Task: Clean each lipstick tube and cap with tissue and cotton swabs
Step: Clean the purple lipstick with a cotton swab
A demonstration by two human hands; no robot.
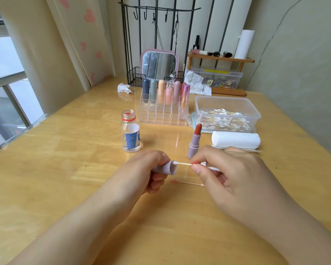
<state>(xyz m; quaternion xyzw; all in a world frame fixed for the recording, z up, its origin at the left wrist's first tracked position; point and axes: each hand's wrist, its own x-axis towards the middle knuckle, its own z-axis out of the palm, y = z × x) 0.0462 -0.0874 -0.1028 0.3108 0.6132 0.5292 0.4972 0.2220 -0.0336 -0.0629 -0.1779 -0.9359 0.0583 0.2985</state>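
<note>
Step in hand: swabbing inside of cap. Left hand [141, 173] grips the lilac plastic lipstick cap [165, 167], fingers curled round it, open end facing right. Right hand [224, 169] pinches the white-tipped wooden cotton swab [183, 164] between thumb and fingertips; swab tip sits at cap mouth, at its upper rim. The open lilac lipstick tube w/ red bullet [195, 141] stands upright just beyond the hands, near centre of the pale wooden table [65, 178]. To do well: keep cap steady, run tip round inner wall, rotate cap not swab, light pressure so stick won't snap. A used pink-stained swab [187, 183] lies on table under the hands; judged spent, so take fresh ones from the clear plastic swab box [227, 101], far right.
</note>
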